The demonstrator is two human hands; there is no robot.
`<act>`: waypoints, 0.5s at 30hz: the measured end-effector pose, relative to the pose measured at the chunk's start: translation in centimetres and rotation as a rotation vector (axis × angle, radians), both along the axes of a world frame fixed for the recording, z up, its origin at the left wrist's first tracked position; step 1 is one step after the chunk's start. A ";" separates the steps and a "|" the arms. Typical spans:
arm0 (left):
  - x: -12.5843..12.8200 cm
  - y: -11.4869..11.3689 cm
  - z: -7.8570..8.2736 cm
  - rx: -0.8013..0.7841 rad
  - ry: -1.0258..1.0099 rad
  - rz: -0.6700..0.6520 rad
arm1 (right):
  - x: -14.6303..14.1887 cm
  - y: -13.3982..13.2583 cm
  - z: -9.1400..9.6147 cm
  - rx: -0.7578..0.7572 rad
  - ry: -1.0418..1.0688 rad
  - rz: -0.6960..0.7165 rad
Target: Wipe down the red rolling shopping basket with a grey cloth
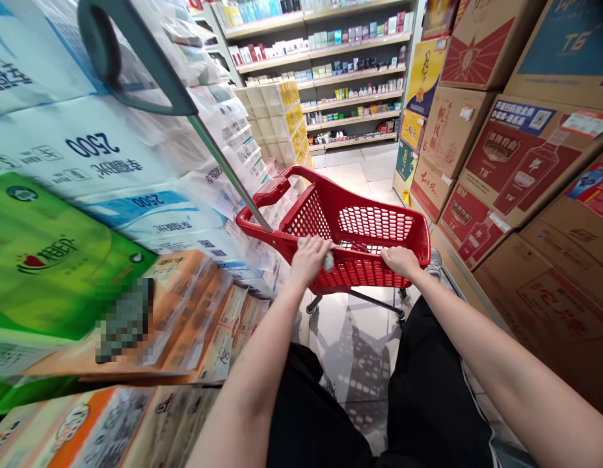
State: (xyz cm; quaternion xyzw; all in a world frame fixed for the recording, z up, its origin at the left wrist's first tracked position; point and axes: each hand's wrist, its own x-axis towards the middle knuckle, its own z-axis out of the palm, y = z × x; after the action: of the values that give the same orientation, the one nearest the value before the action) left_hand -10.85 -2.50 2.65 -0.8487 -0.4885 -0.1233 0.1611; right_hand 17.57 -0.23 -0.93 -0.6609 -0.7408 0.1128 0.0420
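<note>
A red plastic shopping cart (379, 224) stands in the aisle in front of me, its basket empty. My left hand (309, 258) is wrapped round the near rim of the cart, with a small pale thing under its fingers. My right hand (402, 260) grips the same rim further right. A long grey pull handle (135, 71) slants up from the cart's left side past my head. My black trousers (418, 390) show below.
Stacks of tissue packs (110, 169) crowd the left side, with yellow-marked boxes (281, 120) further on. Cardboard liquor cartons (520, 162) wall the right. Shelves of small goods (350, 71) close the aisle's far end. A tiled floor (360, 172) runs ahead.
</note>
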 end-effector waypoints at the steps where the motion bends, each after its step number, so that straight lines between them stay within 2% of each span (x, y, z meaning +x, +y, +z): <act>1: -1.5 0.1 0.7 0.016 -0.001 0.039 | 0.0 0.0 0.0 0.004 0.002 0.000; 4: -4.0 0.3 1.7 0.057 -0.025 0.130 | -0.2 0.0 0.1 0.000 0.009 -0.014; 6: -3.8 0.3 1.4 0.083 -0.065 0.187 | -0.2 0.1 0.0 -0.005 0.012 -0.023; 9: -1.3 0.1 0.1 0.090 -0.128 0.220 | -0.2 0.1 0.0 -0.004 0.014 -0.032; 15: 6.4 -0.5 -3.5 0.024 -0.165 0.110 | -0.5 -0.1 0.1 0.009 -0.002 -0.040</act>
State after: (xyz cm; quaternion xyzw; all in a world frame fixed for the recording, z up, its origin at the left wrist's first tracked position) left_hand -4.46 -2.99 -0.81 -0.8054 -0.5446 -0.1897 0.1369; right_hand 17.11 -0.34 -0.78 -0.6754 -0.7281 0.1078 0.0465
